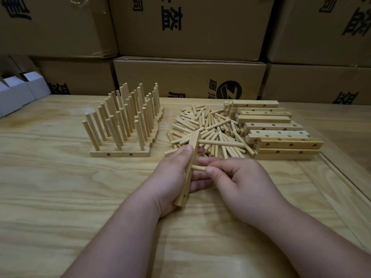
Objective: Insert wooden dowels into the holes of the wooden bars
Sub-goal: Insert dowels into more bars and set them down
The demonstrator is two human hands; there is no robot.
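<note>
L hand (172,177) grips bar (189,169), R hand (236,177) pinches dowel (198,168) at its hole; off-angle push could jam it w/ bar slipping.

A wide wooden table (60,197) with pale, wavy grain fills the lower part of the view. Behind it stands a wall of stacked brown cardboard boxes (190,27) with black printed characters. At the left edge are small white boxes (14,97). The light is dim.

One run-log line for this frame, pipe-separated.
left hand: holds bar on edge | right hand: pinches dowel at bar hole | upper dowel: seated | phase: inserting
</note>
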